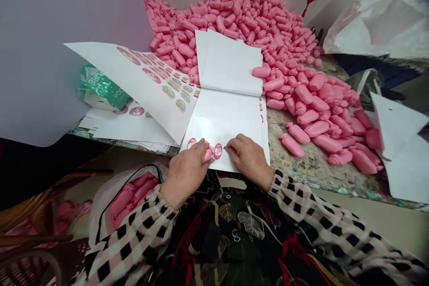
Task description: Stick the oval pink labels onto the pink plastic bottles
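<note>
Head view: we find the left hand point(185, 172) with fingers closed on a small pink piece point(208, 154), the right hand point(248, 156) with fingers open on a sticker sheet point(224, 125) at six o'clock; a large heap of pink pieces point(241, 13) remains at twelve o'clock.
</note>
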{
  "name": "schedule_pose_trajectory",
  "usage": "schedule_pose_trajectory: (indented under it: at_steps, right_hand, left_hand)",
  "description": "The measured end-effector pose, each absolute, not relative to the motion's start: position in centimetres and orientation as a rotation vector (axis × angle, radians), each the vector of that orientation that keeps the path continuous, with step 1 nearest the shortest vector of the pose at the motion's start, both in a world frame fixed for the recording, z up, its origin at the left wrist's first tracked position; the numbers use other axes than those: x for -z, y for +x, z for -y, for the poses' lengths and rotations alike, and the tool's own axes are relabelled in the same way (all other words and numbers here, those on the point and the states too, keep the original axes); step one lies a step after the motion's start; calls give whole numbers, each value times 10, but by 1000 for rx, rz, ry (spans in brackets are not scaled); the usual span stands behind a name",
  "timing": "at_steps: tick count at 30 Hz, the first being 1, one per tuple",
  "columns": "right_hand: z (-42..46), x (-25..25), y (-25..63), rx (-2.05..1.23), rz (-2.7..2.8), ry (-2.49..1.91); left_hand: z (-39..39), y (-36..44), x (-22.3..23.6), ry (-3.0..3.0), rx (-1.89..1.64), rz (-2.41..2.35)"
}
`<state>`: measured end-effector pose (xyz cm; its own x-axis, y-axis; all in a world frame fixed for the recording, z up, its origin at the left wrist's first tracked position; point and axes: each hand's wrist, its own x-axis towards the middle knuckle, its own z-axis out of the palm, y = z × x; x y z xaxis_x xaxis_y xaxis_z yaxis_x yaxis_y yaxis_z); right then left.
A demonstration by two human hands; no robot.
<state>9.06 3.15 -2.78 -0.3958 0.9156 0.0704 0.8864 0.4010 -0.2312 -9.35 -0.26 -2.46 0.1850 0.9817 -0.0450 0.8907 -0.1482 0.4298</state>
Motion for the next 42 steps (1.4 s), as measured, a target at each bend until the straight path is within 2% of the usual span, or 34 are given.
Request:
schedule_pose_trajectory:
  at_steps: [17,22,29,42]
  right_hand:
    - [-25,37,85,-595,2130,-1660]
    - [-25,33,76,-525,2057,-1800]
    - [-16,19,72,-227,2182,-1604]
    - [-10,11,81,-323,1947,-1500]
  left_hand:
    - [4,-97,34,2116,-457,-1704]
    - [5,-98,36,2106,-457,-1696]
    - [4,-97,32,2125,-455,-1688]
    - [3,-116,31,2187,-428,-1560]
